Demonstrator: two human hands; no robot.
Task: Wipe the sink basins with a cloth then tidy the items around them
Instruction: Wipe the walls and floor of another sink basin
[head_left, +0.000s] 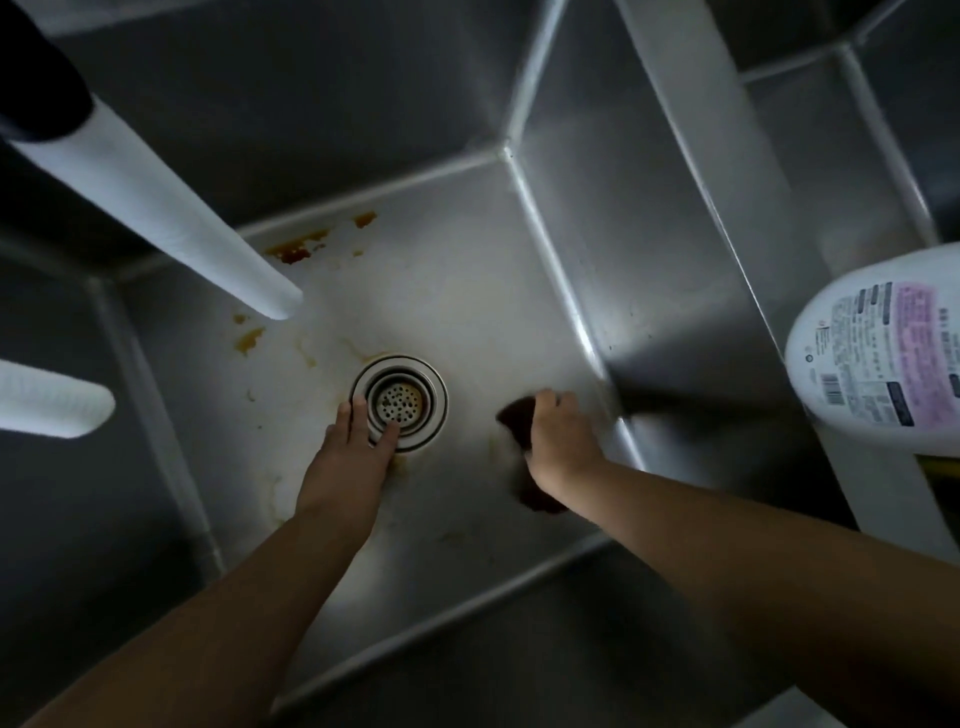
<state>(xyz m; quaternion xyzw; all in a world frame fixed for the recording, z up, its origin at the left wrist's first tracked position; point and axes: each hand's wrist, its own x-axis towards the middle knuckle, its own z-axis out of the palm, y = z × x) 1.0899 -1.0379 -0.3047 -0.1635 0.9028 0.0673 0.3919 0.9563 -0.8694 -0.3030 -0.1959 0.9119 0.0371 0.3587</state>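
Observation:
I look straight down into a deep stainless steel sink basin (467, 291). Its floor carries orange-brown stains (298, 248) near the back left corner and faint yellowish marks around the drain (399, 403). My left hand (358, 447) lies flat on the basin floor with straight fingers touching the drain's rim and strainer. My right hand (558, 441) grips a dark brown cloth (524, 457) and presses it on the floor near the right wall. Part of the cloth is hidden under the hand.
Two white tap spouts hang over the basin, one (171, 218) from the upper left and another (52, 400) at the left edge. A white bottle with a pink label (883, 353) stands on the divider at the right. A second basin (810, 156) lies beyond the divider.

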